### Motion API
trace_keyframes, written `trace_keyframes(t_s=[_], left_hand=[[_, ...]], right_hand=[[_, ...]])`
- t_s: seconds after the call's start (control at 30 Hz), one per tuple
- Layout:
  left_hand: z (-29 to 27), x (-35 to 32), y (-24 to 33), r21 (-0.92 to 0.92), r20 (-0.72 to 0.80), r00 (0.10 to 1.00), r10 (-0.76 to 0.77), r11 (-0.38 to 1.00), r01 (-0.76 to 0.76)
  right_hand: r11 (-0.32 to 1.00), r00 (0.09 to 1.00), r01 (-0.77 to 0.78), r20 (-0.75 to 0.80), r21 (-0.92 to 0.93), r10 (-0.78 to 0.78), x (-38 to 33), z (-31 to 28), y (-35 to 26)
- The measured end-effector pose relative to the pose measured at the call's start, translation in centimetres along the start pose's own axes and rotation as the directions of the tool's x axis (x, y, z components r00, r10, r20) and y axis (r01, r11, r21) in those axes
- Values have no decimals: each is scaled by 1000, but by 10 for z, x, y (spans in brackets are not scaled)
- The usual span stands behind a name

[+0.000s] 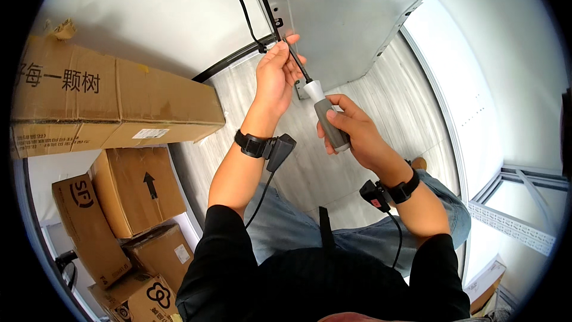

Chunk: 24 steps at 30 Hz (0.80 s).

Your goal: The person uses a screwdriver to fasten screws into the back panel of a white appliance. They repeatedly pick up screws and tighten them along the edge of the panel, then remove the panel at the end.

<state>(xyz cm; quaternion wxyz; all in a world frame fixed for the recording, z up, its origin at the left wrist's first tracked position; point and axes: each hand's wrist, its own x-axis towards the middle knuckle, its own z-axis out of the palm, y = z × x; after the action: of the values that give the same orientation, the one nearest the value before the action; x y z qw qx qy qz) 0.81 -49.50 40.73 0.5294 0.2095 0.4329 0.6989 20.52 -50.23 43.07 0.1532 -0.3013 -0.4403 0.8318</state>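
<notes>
My two hands meet on a screwdriver [331, 124] at the lower left edge of a grey metal panel [333, 30], its shaft slanting up and leftward above the pale floor. My right hand [353, 124] is wrapped around the thick handle, thumb laid along its side; my left hand [275, 74] is gathered at the far end, fingers curled about the tip. Good work here, I judge, means keeping the shaft in line with whatever the tip meets, turning from the right wrist under light, even pressure, and letting the left fingers steady without binding. Seating the tip fully before adding force should guard against a slip into those fingertips, and the black cable [241, 3] close by is best kept clear. Hidden behind my left fingers is the tip itself; I cannot tell whether a screw sits there, or whether those fingers pinch the shaft, a small part or the panel's edge. My right fingers cover some of the handle, the cable's lower end is hard to make out, and the upper edge crops both panel and cable.
</notes>
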Motion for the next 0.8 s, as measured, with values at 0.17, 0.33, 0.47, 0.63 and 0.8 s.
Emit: trace_keyframes(t_s=[0.17,0.33,0.47,0.63,0.8], left_hand=[[-3,2,2,1,-45,999,-2,1000,2],[-5,-1,3,-7,-26,1000,3,1000,-3],[-3,-3,2,-28,-53,999,1,1000,-3],[0,-6,3,-29,-95,996,0,1000,-3],[-1,-7,6,-44,-87,996,-14,999,10]], right_hand=[[998,1000,26,-14,52,-25,2,8,5],[993,1000,26,11,117,-27,1,7,6],[941,995,9,91,339,-43,1,7,10],[759,977,-77,200,646,-71,5,9,25],[789,993,-31,112,614,-48,3,20,26]])
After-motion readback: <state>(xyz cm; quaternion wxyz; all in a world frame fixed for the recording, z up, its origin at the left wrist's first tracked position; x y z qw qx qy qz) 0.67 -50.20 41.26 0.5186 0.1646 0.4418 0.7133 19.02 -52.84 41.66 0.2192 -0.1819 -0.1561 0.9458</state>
